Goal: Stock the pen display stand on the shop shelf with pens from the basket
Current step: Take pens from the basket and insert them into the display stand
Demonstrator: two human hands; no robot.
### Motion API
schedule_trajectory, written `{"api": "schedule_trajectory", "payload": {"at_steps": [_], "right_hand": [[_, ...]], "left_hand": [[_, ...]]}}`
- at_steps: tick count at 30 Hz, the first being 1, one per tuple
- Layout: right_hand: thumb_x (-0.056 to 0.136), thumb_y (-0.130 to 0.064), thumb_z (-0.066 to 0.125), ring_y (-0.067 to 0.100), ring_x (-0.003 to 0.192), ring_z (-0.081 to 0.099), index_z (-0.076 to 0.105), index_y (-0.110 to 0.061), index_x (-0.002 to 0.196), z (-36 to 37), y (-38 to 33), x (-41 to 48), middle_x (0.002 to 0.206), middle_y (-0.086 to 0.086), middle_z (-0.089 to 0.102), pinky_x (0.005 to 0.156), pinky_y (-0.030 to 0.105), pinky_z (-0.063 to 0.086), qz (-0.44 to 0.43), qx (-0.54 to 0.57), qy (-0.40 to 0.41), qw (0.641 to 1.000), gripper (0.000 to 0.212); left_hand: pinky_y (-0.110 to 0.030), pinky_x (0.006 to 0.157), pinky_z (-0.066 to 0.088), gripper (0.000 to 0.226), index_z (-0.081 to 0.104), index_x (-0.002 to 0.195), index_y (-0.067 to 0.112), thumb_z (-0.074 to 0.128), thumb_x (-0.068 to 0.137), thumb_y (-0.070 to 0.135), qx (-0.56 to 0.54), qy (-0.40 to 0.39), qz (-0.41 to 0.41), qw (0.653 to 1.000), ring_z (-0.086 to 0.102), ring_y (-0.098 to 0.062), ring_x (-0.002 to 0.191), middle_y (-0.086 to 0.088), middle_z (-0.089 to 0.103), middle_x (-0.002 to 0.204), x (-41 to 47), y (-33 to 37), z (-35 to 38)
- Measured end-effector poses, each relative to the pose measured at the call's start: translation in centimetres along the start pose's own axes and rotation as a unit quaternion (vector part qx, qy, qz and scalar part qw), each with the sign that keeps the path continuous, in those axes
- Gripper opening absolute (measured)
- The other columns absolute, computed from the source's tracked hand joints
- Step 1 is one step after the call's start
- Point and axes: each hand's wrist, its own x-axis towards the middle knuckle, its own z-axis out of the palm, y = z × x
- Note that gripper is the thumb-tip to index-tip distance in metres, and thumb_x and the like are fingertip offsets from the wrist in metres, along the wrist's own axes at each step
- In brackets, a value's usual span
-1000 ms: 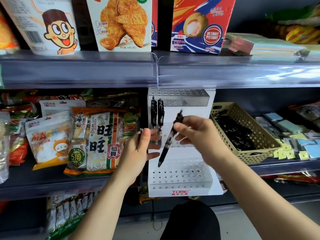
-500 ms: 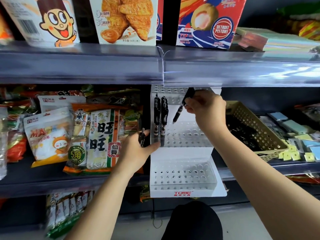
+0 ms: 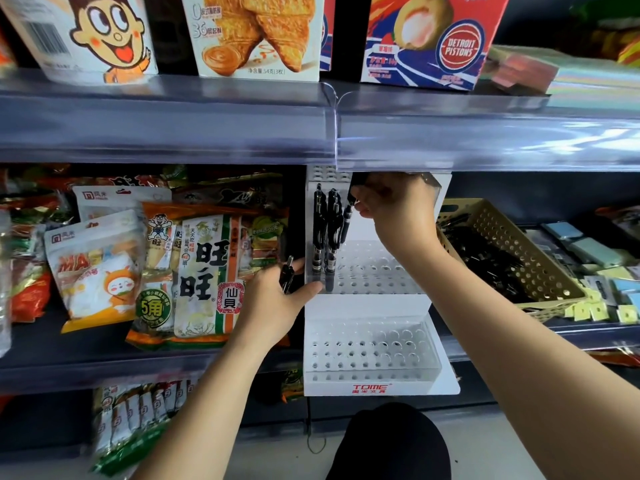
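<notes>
cannot see pen stand (image 3: 367, 306) top behind shelf lip (image 3: 485, 140), nor pen (image 3: 346, 221) upper end under right fingers (image 3: 369, 201).

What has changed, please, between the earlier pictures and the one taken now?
The right hand lifted its pen from in front of the stand up to its top row, next to the two pens already standing there. The left hand still grips a spare pen at the stand's left edge; the two pens and the basket stayed put.
</notes>
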Motion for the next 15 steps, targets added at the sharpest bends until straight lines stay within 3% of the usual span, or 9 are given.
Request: {"api": "schedule_trajectory", "payload": {"at_steps": [1, 3, 5, 6, 7, 9, 15], "right_hand": [[0.082, -0.013, 0.065, 0.038, 0.069, 0.063, 0.066, 0.004, 0.075, 0.05, 0.12, -0.01, 0.066, 0.017, 0.066, 0.071, 0.054, 0.052, 0.001, -0.009, -0.009, 1.000, 0.018], [0.082, -0.012, 0.067, 0.034, 0.068, 0.064, 0.068, 0.001, 0.074, 0.11, 0.29, -0.10, 0.064, 0.013, 0.066, 0.072, 0.048, 0.053, 0.007, -0.034, -0.033, 0.999, 0.015], [0.082, -0.013, 0.066, 0.031, 0.068, 0.064, 0.070, 0.000, 0.075, 0.23, 0.51, -0.27, 0.065, 0.011, 0.068, 0.071, 0.042, 0.052, 0.014, -0.078, -0.066, 0.995, 0.015], [0.082, -0.014, 0.066, 0.033, 0.071, 0.065, 0.071, 0.000, 0.076, 0.36, 0.63, -0.38, 0.068, 0.013, 0.069, 0.070, 0.041, 0.052, 0.018, -0.098, -0.081, 0.992, 0.015], [0.082, -0.015, 0.065, 0.035, 0.074, 0.065, 0.072, -0.001, 0.078, 0.49, 0.73, -0.46, 0.072, 0.016, 0.070, 0.070, 0.042, 0.052, 0.022, -0.112, -0.090, 0.989, 0.015], [0.084, -0.018, 0.064, 0.038, 0.077, 0.064, 0.073, -0.005, 0.081, 0.69, 0.91, -0.51, 0.076, 0.018, 0.070, 0.071, 0.043, 0.053, 0.041, -0.129, -0.097, 0.986, 0.016], [0.086, -0.027, 0.061, 0.035, 0.078, 0.065, 0.073, -0.010, 0.084, 0.76, 0.83, -0.63, 0.079, 0.016, 0.070, 0.073, 0.041, 0.054, 0.071, -0.167, -0.103, 0.978, 0.021]], "left_hand": [[-0.030, 0.075, 0.043, 0.043, 0.060, 0.124, 0.016, 0.070, 0.083, 0.025, -0.004, 0.002, -0.003, 1.000, 0.045, 0.003, 0.090, 0.001, 0.067, 0.105, 0.01, 0.01, -0.04], [-0.032, 0.074, 0.044, 0.043, 0.060, 0.124, 0.017, 0.069, 0.083, 0.026, -0.007, 0.003, -0.005, 1.000, 0.046, 0.001, 0.094, 0.006, 0.064, 0.104, 0.11, -0.08, -0.07], [-0.014, 0.056, 0.045, 0.043, 0.060, 0.125, 0.019, 0.069, 0.083, 0.027, -0.001, 0.000, 0.003, 1.000, 0.061, 0.000, 0.079, 0.002, 0.067, 0.112, 0.28, -0.34, 0.04], [-0.004, 0.057, 0.040, 0.044, 0.059, 0.125, 0.019, 0.069, 0.083, 0.026, 0.004, 0.000, 0.006, 1.000, 0.055, 0.002, 0.077, 0.002, 0.066, 0.117, 0.36, -0.50, 0.10], [0.000, 0.061, 0.037, 0.044, 0.059, 0.126, 0.019, 0.069, 0.083, 0.026, 0.006, 0.002, 0.008, 1.000, 0.056, 0.001, 0.088, 0.002, 0.064, 0.120, 0.43, -0.64, 0.16], [0.002, 0.065, 0.035, 0.044, 0.059, 0.126, 0.019, 0.069, 0.083, 0.025, 0.004, 0.006, 0.007, 1.000, 0.055, -0.003, 0.097, 0.003, 0.064, 0.121, 0.49, -0.76, 0.19], [-0.001, 0.056, 0.041, 0.043, 0.060, 0.124, 0.019, 0.070, 0.083, 0.026, 0.012, 0.012, 0.012, 1.000, 0.052, 0.003, 0.068, 0.006, 0.066, 0.108, 0.57, -0.90, 0.25]]}}
